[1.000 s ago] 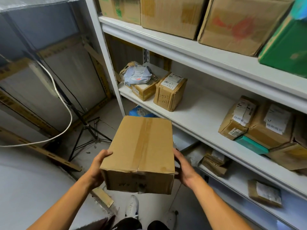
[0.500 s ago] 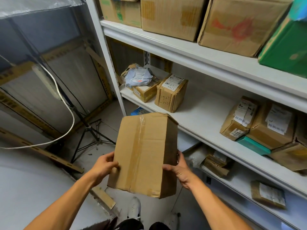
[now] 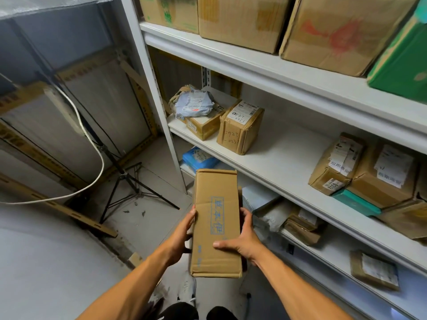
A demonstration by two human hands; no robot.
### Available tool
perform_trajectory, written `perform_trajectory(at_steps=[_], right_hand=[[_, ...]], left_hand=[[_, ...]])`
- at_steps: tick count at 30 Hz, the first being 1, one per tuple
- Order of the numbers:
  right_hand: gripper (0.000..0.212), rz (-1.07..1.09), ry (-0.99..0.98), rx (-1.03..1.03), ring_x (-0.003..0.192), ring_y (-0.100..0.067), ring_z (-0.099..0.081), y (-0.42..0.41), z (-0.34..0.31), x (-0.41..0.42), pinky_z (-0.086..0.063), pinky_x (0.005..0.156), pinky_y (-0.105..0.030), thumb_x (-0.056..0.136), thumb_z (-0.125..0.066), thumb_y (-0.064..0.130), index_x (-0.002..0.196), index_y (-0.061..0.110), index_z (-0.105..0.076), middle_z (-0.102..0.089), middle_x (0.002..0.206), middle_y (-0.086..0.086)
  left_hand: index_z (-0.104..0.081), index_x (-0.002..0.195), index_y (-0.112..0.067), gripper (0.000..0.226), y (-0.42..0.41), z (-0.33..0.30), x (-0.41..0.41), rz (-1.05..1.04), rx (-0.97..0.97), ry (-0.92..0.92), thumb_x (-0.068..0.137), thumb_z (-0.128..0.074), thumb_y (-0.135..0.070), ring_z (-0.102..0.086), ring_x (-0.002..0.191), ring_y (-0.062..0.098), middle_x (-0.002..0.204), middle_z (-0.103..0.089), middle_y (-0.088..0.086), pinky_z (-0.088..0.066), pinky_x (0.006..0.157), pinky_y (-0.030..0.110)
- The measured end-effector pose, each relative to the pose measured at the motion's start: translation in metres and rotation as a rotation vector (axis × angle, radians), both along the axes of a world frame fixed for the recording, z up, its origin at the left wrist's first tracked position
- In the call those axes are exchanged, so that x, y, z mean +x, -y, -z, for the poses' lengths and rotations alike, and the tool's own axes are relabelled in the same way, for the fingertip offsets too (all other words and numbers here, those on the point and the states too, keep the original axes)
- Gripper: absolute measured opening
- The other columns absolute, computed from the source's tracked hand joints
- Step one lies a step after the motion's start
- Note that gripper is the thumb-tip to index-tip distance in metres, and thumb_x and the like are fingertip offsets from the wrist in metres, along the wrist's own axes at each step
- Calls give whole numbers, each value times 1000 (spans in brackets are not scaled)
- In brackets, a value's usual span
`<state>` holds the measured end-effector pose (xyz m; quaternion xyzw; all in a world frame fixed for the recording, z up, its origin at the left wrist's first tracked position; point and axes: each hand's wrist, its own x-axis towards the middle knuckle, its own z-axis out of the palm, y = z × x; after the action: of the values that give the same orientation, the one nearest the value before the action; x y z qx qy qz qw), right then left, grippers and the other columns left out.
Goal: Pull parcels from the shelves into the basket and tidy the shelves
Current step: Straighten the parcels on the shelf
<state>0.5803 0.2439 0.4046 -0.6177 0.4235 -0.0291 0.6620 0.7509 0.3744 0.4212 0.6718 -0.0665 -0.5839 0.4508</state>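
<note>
cardboard parcel (image 3: pixel 216 222) held in the air before the shelves (image 3: pixel 284 162), narrow printed face up. left hand (image 3: pixel 182 236) and right hand (image 3: pixel 242 241) grip its long sides, fingers curled. appears rigid, light; hold opposite sides. basket not visible.

The white metal middle shelf (image 3: pixel 284 162) lies bare between the small taped brown carton (image 3: pixel 240 129) and the labelled brown parcels (image 3: pixel 360 167) crowding its right end.

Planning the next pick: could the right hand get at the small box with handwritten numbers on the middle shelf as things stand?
Probably not yet: the right hand and left hand both hold the cardboard box. The way to the small box itself looks free, with bare shelf beside it.
</note>
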Motion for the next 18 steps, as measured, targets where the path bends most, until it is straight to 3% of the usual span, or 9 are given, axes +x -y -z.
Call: perform_trajectory(at_steps=[3, 7, 10, 12, 14, 18], right_hand=[[131, 186, 80, 104, 116, -15, -61, -2, 1, 0, -51, 102, -48, 35, -97, 60, 140, 46, -20, -58, 128, 10], [104, 314, 143, 199, 106, -15, -72, -5, -1, 7, -59, 89, -38, 43, -94, 58, 133, 27, -53, -72, 122, -1], [81, 320, 135, 154, 100, -10, -73, -7, -4, 8, -59, 83, -30, 50, -93, 49, 121, 28, -59, -74, 116, 1], [70, 287, 144, 108, 96, -6, -73, -4, -4, 8, -58, 77, -23, 57, -92, 39, 118, 31, -58, -74, 114, 3], [72, 253, 151, 79, 97, -2, -70, -2, -6, 8, -57, 75, -20, 61, -93, 34, 121, 34, -53, -70, 117, 7], [88, 197, 145, 31, 110, -1, -61, -2, -11, 7, -53, 83, -21, 53, -89, 55, 126, 53, -40, -58, 125, 15]], left_hand=[[-50, 136, -57, 64, 5, -3, 10, 78, -24, 106, 75, -63, -67, -55, 124, 24, 135, -58, -10, -50, 94, 54], [-59, 114, -32, 32, 10, -10, 16, 109, -76, 152, 83, -58, -40, -58, 107, 19, 119, -63, -4, -45, 76, 33], [-56, 112, -24, 52, 11, -13, 20, 136, -97, 172, 63, -60, -40, -60, 107, 22, 124, -65, -8, -45, 80, 37], [-52, 113, -18, 56, 8, -11, 19, 145, -119, 186, 61, -62, -37, -60, 100, 18, 126, -64, -9, -47, 79, 37], [-48, 108, -15, 61, 3, -8, 17, 118, -138, 164, 56, -64, -44, -59, 95, 16, 120, -64, -6, -48, 76, 36], [-44, 108, -6, 78, -4, -1, 16, -8, -152, 67, 58, -66, -62, -57, 115, 26, 121, -60, 6, -51, 87, 48]])
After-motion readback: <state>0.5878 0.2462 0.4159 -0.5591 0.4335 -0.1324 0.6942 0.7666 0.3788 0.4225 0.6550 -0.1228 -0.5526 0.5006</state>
